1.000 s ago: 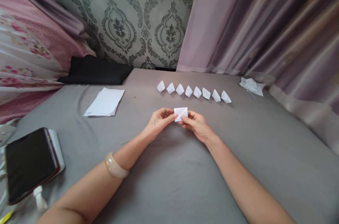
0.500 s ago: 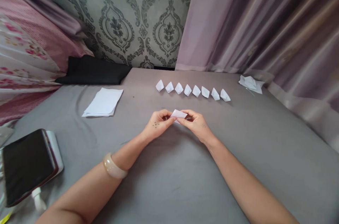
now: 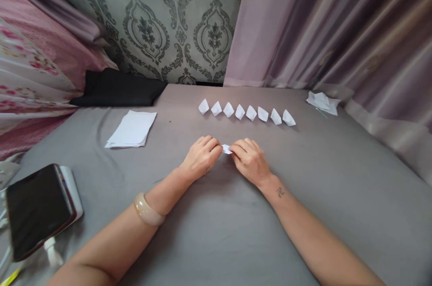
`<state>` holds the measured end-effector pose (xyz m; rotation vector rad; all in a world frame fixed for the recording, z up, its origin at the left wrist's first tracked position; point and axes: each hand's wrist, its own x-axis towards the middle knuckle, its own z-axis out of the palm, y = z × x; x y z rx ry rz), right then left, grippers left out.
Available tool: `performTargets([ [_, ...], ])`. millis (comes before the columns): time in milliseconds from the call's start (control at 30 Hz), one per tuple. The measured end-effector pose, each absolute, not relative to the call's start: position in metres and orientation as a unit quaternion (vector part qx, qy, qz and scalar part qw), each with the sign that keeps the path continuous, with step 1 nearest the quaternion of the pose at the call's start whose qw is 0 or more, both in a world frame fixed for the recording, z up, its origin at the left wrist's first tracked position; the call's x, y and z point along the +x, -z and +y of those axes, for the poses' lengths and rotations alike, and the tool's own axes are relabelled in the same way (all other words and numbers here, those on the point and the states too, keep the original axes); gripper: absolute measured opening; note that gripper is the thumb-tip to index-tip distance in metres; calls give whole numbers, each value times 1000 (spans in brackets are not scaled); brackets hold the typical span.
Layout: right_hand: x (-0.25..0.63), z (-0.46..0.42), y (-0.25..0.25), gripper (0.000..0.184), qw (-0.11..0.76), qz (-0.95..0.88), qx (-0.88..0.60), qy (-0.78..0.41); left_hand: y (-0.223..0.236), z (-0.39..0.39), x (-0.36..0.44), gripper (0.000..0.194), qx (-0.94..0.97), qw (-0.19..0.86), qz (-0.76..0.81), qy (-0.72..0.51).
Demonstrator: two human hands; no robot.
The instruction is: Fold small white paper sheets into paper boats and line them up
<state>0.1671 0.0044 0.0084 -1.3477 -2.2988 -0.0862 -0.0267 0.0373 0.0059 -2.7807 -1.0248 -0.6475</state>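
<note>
A small piece of folded white paper [image 3: 226,149] is stretched between my two hands, just above or on the grey cloth. My left hand [image 3: 201,155] pinches its left end, the back of the hand facing up. On the other side my right hand [image 3: 250,160] pinches the right end in the same way. Fingers cover both ends, so only the middle of the paper shows. Beyond the hands stands a row of several small folded white paper shapes [image 3: 240,112], each with a pointed top.
A stack of white paper sheets [image 3: 131,129] lies at the left, in front of a black cloth [image 3: 118,88]. Crumpled white paper [image 3: 323,102] rests at the far right by the curtain [image 3: 276,29]. A dark-screened tablet [image 3: 38,211] with a white cable [image 3: 53,252] is at the near left.
Both hands have turned over so their backs face up, and they have moved slightly apart. The paper between them now shows as a smaller, flatter shape.
</note>
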Motion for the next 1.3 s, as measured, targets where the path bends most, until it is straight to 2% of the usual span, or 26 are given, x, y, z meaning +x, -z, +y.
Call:
performTargets([
  [167,164,2,-4,27,176,-854,-486,53,-3,36,-23,31,-939,75,-306,138],
  [367,167,-3,-1,23,179,-846,-499,-53,-3,30,-21,30,-944,18,-320,81],
  [567,177,5,4,13,263,-761,-546,-232,-2,29,-23,21,-864,-165,-445,165],
  [700,178,10,5,15,292,-704,-581,-286,-1,34,-24,18,-798,-267,-499,206],
  [1300,171,15,14,17,306,-669,-627,-255,0,37,-18,15,-728,-310,-572,215],
])
